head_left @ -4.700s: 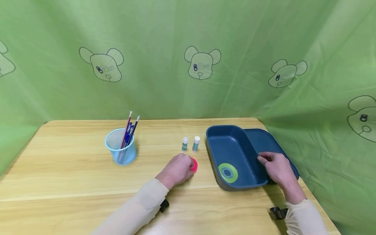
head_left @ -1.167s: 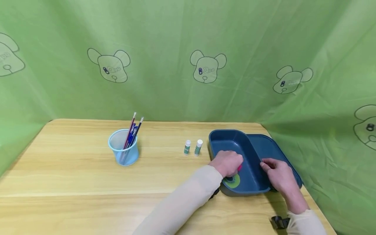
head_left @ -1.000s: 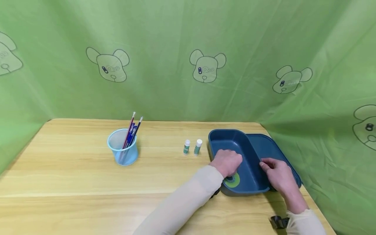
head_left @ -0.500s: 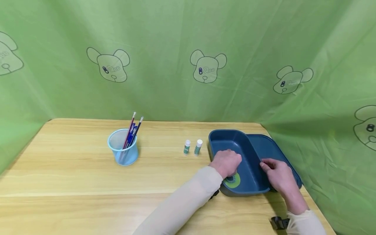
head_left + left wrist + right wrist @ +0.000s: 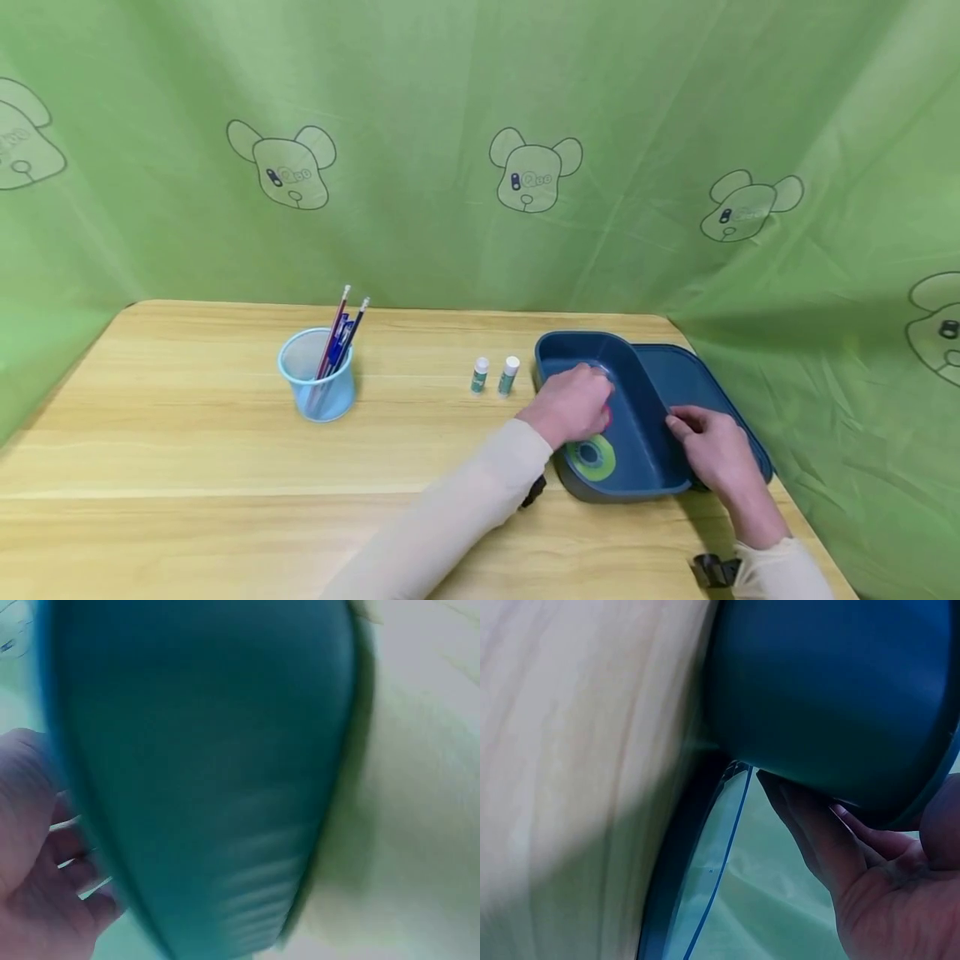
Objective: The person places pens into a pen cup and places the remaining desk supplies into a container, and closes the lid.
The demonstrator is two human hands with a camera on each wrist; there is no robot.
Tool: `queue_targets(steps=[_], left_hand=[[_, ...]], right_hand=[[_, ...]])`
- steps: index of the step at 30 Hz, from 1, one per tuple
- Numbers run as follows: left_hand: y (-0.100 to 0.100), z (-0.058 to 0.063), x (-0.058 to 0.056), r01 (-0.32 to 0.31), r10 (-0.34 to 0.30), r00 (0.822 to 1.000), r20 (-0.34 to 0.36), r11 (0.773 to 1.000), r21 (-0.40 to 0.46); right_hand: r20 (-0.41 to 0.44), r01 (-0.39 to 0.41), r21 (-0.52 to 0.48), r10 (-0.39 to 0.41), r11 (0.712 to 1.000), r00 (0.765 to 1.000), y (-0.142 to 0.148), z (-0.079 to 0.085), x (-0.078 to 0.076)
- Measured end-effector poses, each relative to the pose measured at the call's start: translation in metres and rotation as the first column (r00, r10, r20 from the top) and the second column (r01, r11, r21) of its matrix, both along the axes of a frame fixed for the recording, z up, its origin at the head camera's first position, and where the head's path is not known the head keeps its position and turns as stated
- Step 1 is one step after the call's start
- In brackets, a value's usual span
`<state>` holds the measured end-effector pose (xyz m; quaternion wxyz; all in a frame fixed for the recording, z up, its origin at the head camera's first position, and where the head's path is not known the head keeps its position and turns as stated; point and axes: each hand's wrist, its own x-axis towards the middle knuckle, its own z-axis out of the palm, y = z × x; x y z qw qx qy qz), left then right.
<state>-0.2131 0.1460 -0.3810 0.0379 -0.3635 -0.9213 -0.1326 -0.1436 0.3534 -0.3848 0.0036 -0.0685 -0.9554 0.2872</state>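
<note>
A dark blue plastic box (image 5: 647,433) stands uncovered at the right of the table. Inside it, my left hand (image 5: 570,406) reaches low with bent fingers, over a round pink-red thing (image 5: 607,418) that shows only at the edge of the fingers. In the left wrist view the box wall (image 5: 202,750) hides my fingertips, so I cannot tell whether they grip the pink thing. A flat green ring (image 5: 592,457) lies on the box floor near its front. My right hand (image 5: 712,446) pinches the box's right rim, its fingers (image 5: 821,825) along the outer wall.
The dark blue lid (image 5: 693,379) lies beside and partly behind the box. Two white-capped glue sticks (image 5: 493,377) stand left of it. Farther left, a light blue mesh cup (image 5: 318,392) holds pencils and pens. A green curtain (image 5: 420,242) hangs behind the table.
Since the oldest frame, my left hand has carried the pink thing from the table into the box. Just now that hand has shifted up and left, uncovering some pink. The right hand stays at the rim.
</note>
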Motion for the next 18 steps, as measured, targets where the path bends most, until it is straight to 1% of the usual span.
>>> queue_targets(steps=[4,6,8,12,14,18], left_hand=[[-0.020,0.011,0.000,0.028,-0.028,1.000,0.004,0.997,0.076],[-0.030,0.014,0.001,0.024,-0.026,1.000,0.014,0.992,0.125],[-0.040,0.016,0.003,0.006,-0.015,0.999,0.044,0.981,0.196],[-0.058,0.020,0.007,-0.011,-0.022,0.995,0.096,0.943,0.332],[-0.067,0.022,0.009,-0.004,-0.045,0.992,0.115,0.917,0.398],[-0.083,0.025,0.012,0.012,-0.087,0.988,0.125,0.862,0.507]], right_hand=[[-0.007,-0.006,0.001,0.006,1.000,1.000,0.001,-0.001,0.000],[-0.009,-0.008,0.000,0.008,1.000,1.000,0.001,-0.001,0.000],[-0.012,-0.009,0.001,0.009,1.000,1.000,0.001,-0.002,0.000],[-0.018,-0.012,0.006,0.013,1.000,1.000,0.001,-0.002,0.000],[-0.019,-0.012,0.005,0.012,1.000,1.000,0.000,-0.003,0.000],[-0.009,-0.008,0.001,0.008,1.000,1.000,0.001,-0.001,0.000]])
